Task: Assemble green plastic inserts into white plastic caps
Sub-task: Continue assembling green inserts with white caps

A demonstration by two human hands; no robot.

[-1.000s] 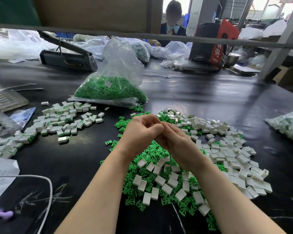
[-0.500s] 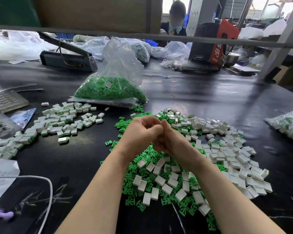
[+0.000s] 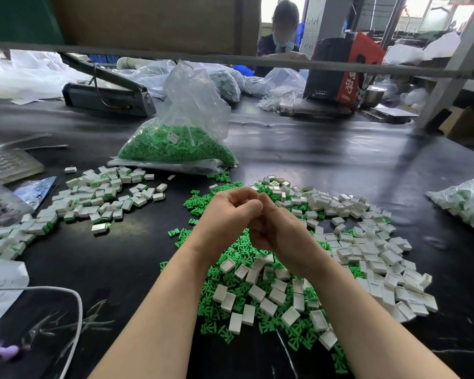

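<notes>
- Black worktable [image 3: 326,165] spreads under everything, its far side crowded with clear plastic bags, a red-and-black box [image 3: 345,69] and a grey machine [image 3: 107,98]; another person sits beyond the shelf rail.
- Straight ahead of the fingers, well apart from them, a clear bag of green inserts [image 3: 175,144] stands on the table.
- Just right of the fingers and on toward the wrists lies a wide heap of white caps [image 3: 372,255], open sides up on many.
- Under and around both hands lies a scatter of loose green inserts [image 3: 238,302], with caps mixed in; the forearms cover part of it.
- Far to the left of the fingers, a pile of assembled pieces [image 3: 93,198] shows white with green at the edges.
- At the right edge a bag of parts [image 3: 465,201] is cut off by the frame; a white cable [image 3: 74,318] curves at the lower left.
- Left hand [image 3: 227,214] and right hand [image 3: 282,228] meet above the heap, knuckles up, fingers curled inward and pressed together against each other.
- Whatever sits between the fingertips is hidden by the hands; I cannot tell whether they pinch a cap or an insert.
</notes>
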